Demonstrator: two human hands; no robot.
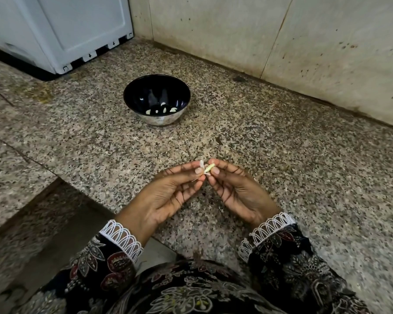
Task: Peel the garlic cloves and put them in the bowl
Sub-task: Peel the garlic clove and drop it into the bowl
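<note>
A small pale garlic clove [209, 167] is pinched between the fingertips of both hands above the speckled granite counter. My left hand [168, 196] holds its left end, where a white flake of skin sticks up. My right hand [234, 191] pinches its right end with thumb and forefinger. Farther back on the counter stands a dark bowl [132, 103] with a shiny metal outside. Several peeled white cloves [161, 109] lie at its bottom.
A white appliance [61, 32] stands at the back left on a black base. Stained beige wall tiles [304, 53] close off the back and right. The counter [281, 155] drops off at a step on the near left [55, 200].
</note>
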